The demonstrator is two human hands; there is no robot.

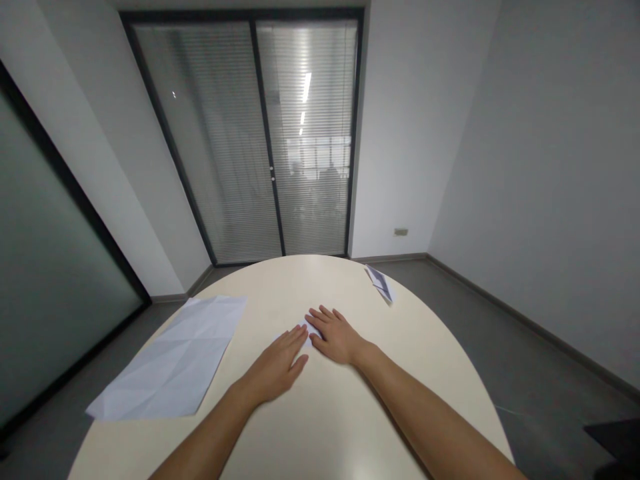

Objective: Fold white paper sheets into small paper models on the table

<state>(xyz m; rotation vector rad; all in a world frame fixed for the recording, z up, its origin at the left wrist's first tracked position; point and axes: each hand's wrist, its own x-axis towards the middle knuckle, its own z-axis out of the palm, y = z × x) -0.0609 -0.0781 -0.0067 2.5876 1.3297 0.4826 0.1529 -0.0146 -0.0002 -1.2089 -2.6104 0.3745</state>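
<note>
Both hands lie palm down near the middle of a round cream table (350,413). Under their fingers is a small piece of white paper (311,329), mostly hidden, so its shape cannot be made out. My left hand (277,365) rests flat with its fingers together on the paper and its thumb apart. My right hand (336,335) presses flat from the other side, fingers spread. To the left lies a large creased white sheet (170,363). A small folded paper (381,285) sits at the far right edge of the table.
Beyond the table stands a glass double door (273,147) with blinds. White walls (550,167) rise behind and to the right, with a wall socket (401,232) low down. A dark object (617,440) shows at the lower right. The large sheet overhangs the table's left edge.
</note>
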